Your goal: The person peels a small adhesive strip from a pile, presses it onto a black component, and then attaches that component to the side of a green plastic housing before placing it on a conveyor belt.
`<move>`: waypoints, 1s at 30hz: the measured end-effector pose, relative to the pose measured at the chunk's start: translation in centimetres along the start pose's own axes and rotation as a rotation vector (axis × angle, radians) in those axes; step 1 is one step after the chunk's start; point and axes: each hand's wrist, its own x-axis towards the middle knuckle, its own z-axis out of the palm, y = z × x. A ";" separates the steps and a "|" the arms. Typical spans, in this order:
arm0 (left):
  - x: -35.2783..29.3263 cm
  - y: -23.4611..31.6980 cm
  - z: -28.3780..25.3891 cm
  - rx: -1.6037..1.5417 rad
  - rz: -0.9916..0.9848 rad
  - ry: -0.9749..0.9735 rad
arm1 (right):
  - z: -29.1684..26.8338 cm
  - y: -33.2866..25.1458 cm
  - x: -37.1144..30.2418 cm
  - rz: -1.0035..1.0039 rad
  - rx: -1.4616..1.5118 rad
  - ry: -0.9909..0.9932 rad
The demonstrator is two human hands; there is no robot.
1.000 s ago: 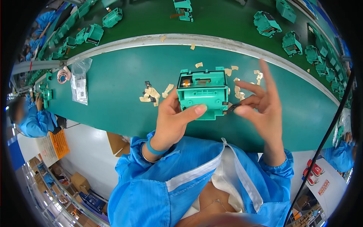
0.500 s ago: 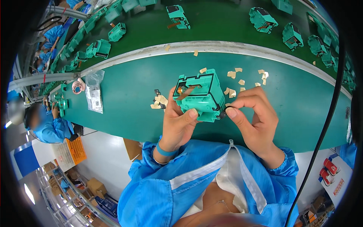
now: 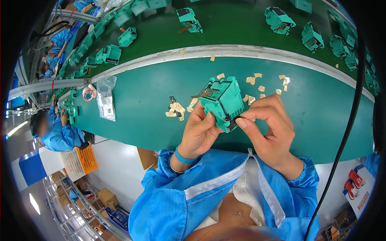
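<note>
My left hand [image 3: 200, 132] is closed round the lower left side of a green plastic housing [image 3: 231, 100], its thumb pressed on the near face. The housing is tilted above the green bench, with black strips along its edges and a brown ribbon cable [image 3: 208, 93] sticking out of its open side. At its lower right corner my right hand [image 3: 273, 132] pinches a small black strip [image 3: 236, 121] between thumb and forefinger. This strip touches the housing, and the fingertips hide part of it.
Cream paper scraps [image 3: 177, 107] lie left of the housing and beyond it. A clear plastic bag [image 3: 106, 102] and a tape roll [image 3: 88, 93] are farther left. Past a metal rail [image 3: 241, 49], similar green housings stand on a belt. A black cable [image 3: 341, 140] hangs at right.
My left hand has turned the housing, so its lower right corner faces nearer to me. The black strip, held away from the corner before, now lies against it. The whole view shifted slightly.
</note>
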 end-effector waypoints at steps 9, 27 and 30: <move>-0.1 0.0 -0.3 -0.016 0.001 -0.023 | 0.0 -0.2 0.1 -0.027 -0.020 -0.002; -0.1 0.0 0.2 0.021 0.003 0.062 | 1.1 -0.5 0.1 0.263 0.249 0.220; 0.0 0.1 0.5 -0.038 0.011 0.117 | 0.6 1.2 1.0 0.475 0.422 0.335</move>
